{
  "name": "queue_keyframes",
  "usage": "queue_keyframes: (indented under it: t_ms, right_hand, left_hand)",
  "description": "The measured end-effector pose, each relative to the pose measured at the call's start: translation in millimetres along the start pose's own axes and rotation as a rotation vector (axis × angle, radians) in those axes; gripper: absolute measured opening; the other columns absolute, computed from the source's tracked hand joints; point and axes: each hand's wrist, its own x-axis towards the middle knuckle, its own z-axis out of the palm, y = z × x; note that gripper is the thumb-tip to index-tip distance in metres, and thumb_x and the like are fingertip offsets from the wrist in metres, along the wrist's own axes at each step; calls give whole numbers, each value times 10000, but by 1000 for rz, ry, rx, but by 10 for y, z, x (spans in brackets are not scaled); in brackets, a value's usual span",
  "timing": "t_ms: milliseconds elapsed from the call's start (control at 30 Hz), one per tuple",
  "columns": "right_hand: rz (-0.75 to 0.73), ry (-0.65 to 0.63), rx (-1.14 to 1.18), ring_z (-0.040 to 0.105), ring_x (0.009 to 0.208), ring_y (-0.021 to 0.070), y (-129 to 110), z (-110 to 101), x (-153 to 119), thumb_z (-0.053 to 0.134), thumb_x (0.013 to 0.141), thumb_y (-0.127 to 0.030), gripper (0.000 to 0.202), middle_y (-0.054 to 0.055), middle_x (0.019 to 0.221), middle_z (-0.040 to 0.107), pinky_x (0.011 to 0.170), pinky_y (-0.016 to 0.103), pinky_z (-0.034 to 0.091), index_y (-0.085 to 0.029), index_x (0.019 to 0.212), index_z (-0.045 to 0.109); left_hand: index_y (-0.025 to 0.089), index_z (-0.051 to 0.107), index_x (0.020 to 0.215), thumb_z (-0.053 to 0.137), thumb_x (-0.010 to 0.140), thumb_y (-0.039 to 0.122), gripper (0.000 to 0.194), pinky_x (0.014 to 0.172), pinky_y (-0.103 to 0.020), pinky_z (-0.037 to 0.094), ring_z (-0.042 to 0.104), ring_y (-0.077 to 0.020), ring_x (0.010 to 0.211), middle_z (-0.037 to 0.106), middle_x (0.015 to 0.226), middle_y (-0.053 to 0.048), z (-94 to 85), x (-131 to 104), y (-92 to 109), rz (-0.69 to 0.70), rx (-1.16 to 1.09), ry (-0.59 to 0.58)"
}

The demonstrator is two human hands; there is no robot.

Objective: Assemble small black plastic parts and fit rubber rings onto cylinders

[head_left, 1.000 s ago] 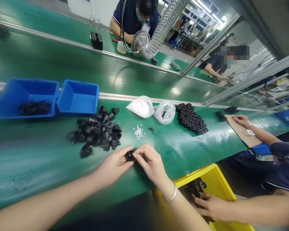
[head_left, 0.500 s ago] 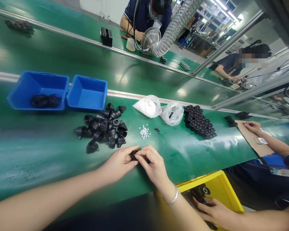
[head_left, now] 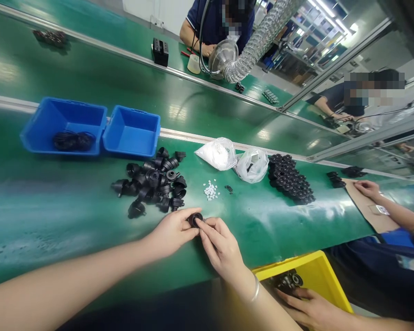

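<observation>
My left hand (head_left: 174, 232) pinches a small black cup-shaped plastic part (head_left: 194, 218) between thumb and fingers, its round opening tilted up toward me. Fingertips of my right hand (head_left: 221, 243) press at that opening, with the other fingers curled close against the part. Whether a tiny piece sits under the right fingertips is hidden. Just beyond my hands lie a heap of similar black plastic parts (head_left: 153, 179), a small scatter of white pieces (head_left: 211, 190) and a little cluster of tiny black pieces (head_left: 229, 189).
Two blue bins (head_left: 133, 148) stand at the back left, one holding black cable-like coils. Plastic bags (head_left: 221, 154) and a block of black parts (head_left: 290, 179) lie to the right. A co-worker's hand (head_left: 308, 305) reaches into a yellow bin (head_left: 334, 280). Another person sits across the line.
My right fingers have shifted from pinching at the part's side to pressing at its opening, which now faces me more. The view has swung slightly left.
</observation>
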Motion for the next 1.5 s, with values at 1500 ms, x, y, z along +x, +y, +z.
queue_keyframes:
  t_ms: [1500]
  right_hand:
    - [54,-80,-331,602,913,221,-200,-136,-23,523,895,-245,468,99,1047,593,766,349,533,-199,1343,395]
  left_hand:
    - [173,588,1144,565,831,370,370,1016,-420,461,586,-259,1142,605,1258,-102,111,-80,133,17,-49,-13]
